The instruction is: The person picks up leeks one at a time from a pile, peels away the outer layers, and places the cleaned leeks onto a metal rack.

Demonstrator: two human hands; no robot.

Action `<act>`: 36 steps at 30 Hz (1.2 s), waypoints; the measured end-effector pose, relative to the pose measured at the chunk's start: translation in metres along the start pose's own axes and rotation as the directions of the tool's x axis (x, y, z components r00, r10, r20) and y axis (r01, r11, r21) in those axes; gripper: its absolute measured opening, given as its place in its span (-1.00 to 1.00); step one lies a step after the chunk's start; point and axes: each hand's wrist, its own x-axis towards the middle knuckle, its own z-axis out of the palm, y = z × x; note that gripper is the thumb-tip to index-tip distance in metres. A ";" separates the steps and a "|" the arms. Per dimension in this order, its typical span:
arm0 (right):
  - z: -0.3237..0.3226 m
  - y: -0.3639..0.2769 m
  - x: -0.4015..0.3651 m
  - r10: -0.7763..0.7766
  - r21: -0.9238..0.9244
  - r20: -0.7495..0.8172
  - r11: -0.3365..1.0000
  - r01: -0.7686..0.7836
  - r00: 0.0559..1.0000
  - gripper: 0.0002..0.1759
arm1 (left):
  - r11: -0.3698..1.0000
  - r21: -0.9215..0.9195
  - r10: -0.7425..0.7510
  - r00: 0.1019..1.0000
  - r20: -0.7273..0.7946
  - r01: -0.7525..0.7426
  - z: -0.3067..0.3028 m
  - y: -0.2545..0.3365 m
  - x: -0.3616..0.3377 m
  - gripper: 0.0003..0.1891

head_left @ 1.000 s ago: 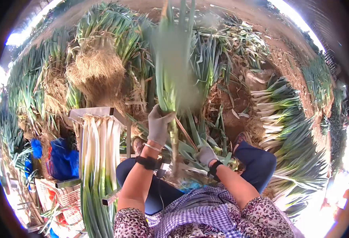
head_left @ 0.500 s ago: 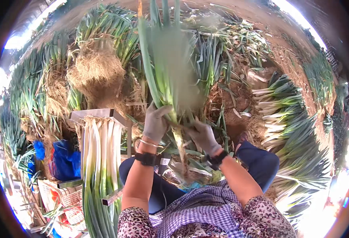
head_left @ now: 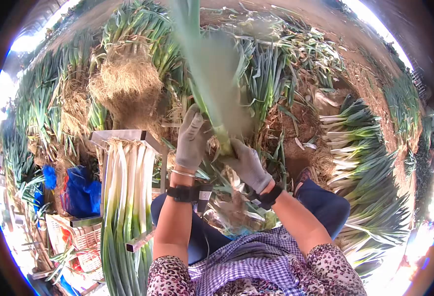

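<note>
Both my hands wear pale grey gloves. My right hand (head_left: 249,165) grips a leek (head_left: 220,130) low on its pale stem, thumb and fingers closed round it. Its green leaves rise away from me, partly covered by a blurred smear in the view. Left of the stem is my left hand (head_left: 190,140), its fingers stretched upward close beside the leek's leaves. Below the hands, loose trimmings (head_left: 236,209) lie in front of my lap.
A metal frame (head_left: 125,134) at left holds a bundle of whitish leeks (head_left: 128,187). A row of leeks (head_left: 357,163) lies at right. Untrimmed leeks with shaggy roots (head_left: 125,79) stand ahead. A blue net bag (head_left: 82,195) and a wicker basket (head_left: 86,244) sit at far left.
My left hand has come off the stem and moved slightly up, its fingers straighter. The leek has tilted, its lower end now at my right hand, which still grips it.
</note>
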 end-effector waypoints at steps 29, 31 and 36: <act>-0.028 0.077 -0.102 0.399 0.183 -0.085 0.907 -0.379 0.913 -0.63 | 1.000 0.019 -0.011 0.966 -0.259 0.016 -0.029 -0.002 0.007 -0.68; -0.060 0.104 -0.122 0.327 -0.343 -0.137 0.870 -0.354 0.935 -0.57 | 0.996 -0.067 -0.069 0.978 -0.199 0.056 -0.013 0.009 -0.002 -0.67; -0.048 0.010 -0.062 0.179 -0.275 -0.214 0.932 -0.235 0.960 -0.51 | 0.990 -0.108 -0.101 0.990 -0.094 0.091 0.015 -0.003 -0.005 -0.66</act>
